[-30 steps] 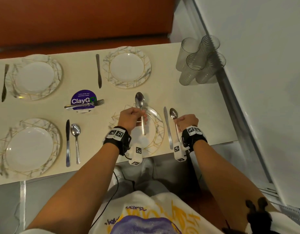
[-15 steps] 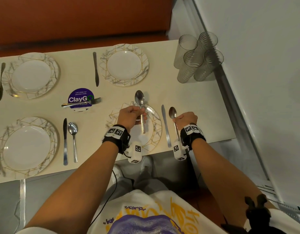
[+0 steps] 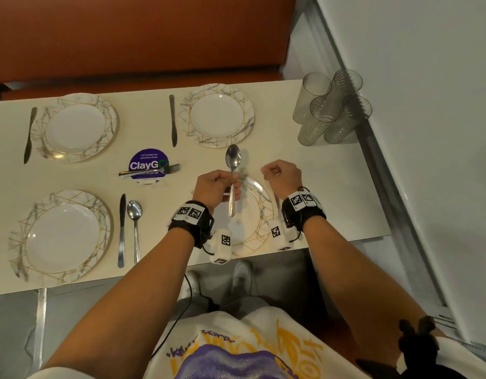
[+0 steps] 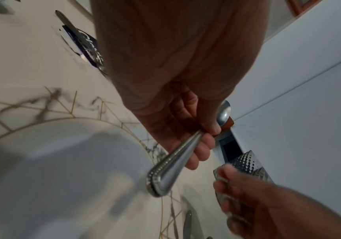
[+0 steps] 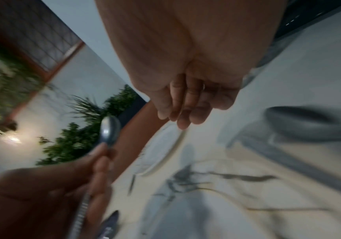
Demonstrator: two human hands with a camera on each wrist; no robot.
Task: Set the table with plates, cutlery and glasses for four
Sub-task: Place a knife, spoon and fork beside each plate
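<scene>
A second ago my right hand [image 3: 281,175] was down at the right of the plate [image 3: 263,203], setting a second spoon [image 5: 300,122] next to the knife there. Now it has let go and lifted toward that plate's far right edge, with its fingers loosely curled and nothing in them. The head view hides the second spoon under my wrist, but the right wrist view shows a blurred bowl lying on the desk [image 3: 332,187], so I judge that setting now has its spoon. My left hand [image 3: 217,187] has not shifted: it pinches the other spoon [image 3: 233,165] by mid-handle above the plate, bowl pointing past the far rim. The two places beyond the plate have knives but no spoons, so this one likely goes there. A fork [image 3: 151,171] lies to the plate's left, and the glasses [image 3: 326,110] stand clustered far right of it, none yet placed.
</scene>
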